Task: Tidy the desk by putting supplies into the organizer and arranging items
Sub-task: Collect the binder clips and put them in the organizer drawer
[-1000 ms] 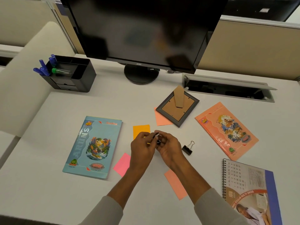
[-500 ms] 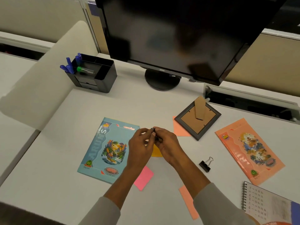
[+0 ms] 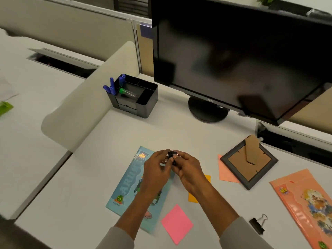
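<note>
the dark monitor (image 3: 233,60) stands at the back of your white desk (image 3: 161,133). the teal notebook (image 3: 125,187) lies under your left wrist, the orange notebook (image 3: 305,203) at the right edge. the picture frame (image 3: 249,162) lies face down, its corner over a salmon sticky note (image 3: 225,172). the black organizer (image 3: 145,105) sits back left, well apart from your hands, with blue markers (image 3: 111,87) in it. your left hand (image 3: 156,169) and right hand (image 3: 188,169) meet above the teal notebook, fingertips of both pinching one black binder clip (image 3: 171,155). a pink sticky note (image 3: 177,223) lies between your forearms; a second binder clip (image 3: 257,225) lies right of them
</note>
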A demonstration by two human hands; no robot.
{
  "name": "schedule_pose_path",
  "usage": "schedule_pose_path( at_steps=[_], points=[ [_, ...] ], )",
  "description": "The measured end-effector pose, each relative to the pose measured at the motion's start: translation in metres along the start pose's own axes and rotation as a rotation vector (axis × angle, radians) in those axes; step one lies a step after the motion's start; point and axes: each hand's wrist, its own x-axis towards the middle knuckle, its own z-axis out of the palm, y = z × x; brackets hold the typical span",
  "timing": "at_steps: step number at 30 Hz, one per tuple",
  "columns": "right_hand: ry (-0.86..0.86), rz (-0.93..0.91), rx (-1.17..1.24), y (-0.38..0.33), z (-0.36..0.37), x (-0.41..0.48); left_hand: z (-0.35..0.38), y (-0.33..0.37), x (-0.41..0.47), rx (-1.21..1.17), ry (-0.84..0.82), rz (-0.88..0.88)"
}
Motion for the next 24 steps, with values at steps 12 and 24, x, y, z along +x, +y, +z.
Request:
schedule_pose_path(
  at_steps=[12, 24],
  points=[
    [0.051, 0.037, -0.032, -0.002, 0.042, 0.035, -0.054, -0.012, 0.066, -0.136, 0.062, -0.199],
    [0.048, 0.086, -0.073, -0.002, 0.057, 0.058, -0.086, -0.039, 0.186, -0.814, 0.318, -0.648]
  ],
)
